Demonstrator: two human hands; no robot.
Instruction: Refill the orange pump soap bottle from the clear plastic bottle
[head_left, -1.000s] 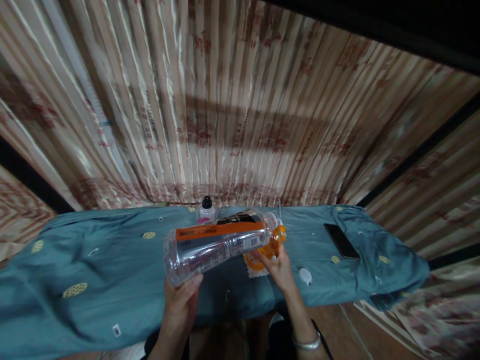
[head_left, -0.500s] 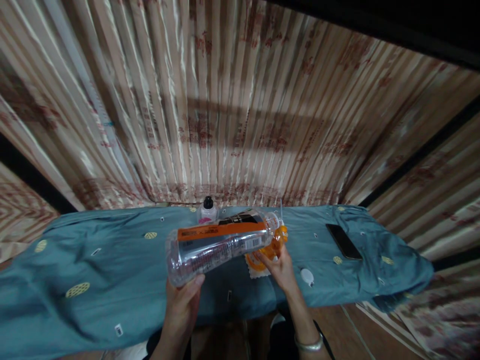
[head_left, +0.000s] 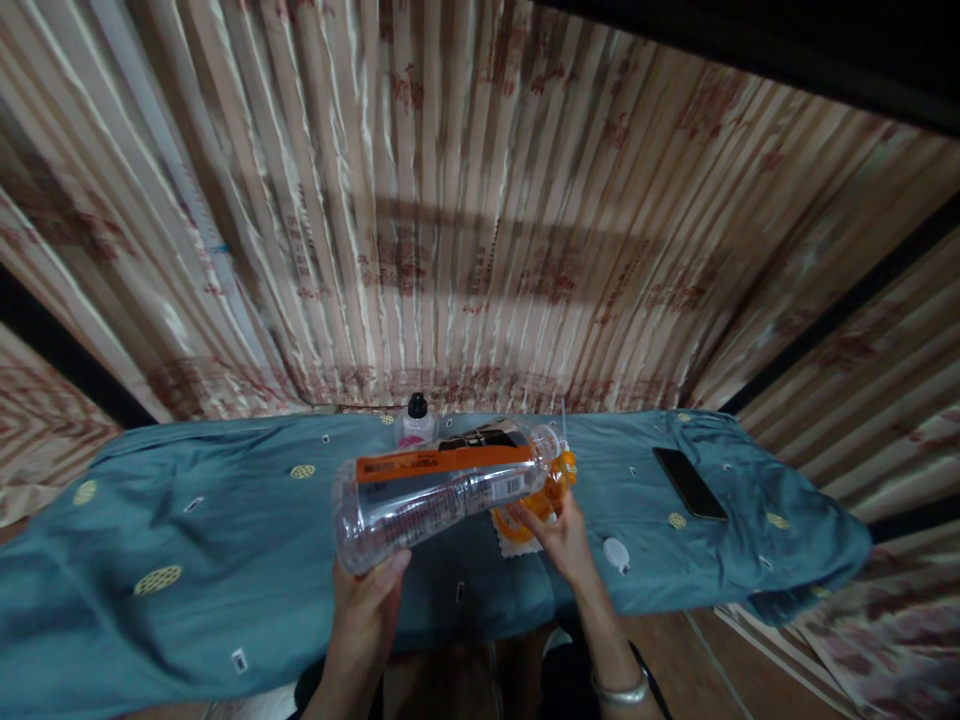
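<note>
L hand grips clear, waisted plastic bottle, R hand grips translucent orange container; tilt unchanged, i.e. steady.

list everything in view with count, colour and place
large bottle: one, clear, tilted, centre
container: one, orange, by its mouth
scalloped mat: one, orange-white, front centre
rod: one, pale, beside container
black-capped bottle: one, clear-pink, back centre
smartphone: one, black, right
disc: one, white, front right
cloth: one, patterned teal, beneath things
curtains: uncounted, beige-red, behind
bars: several, black, edges
floor: one, brown, below
bracelet: one, silver, right wrist
left hand: one, holding large bottle
right hand: one, holding container
</note>
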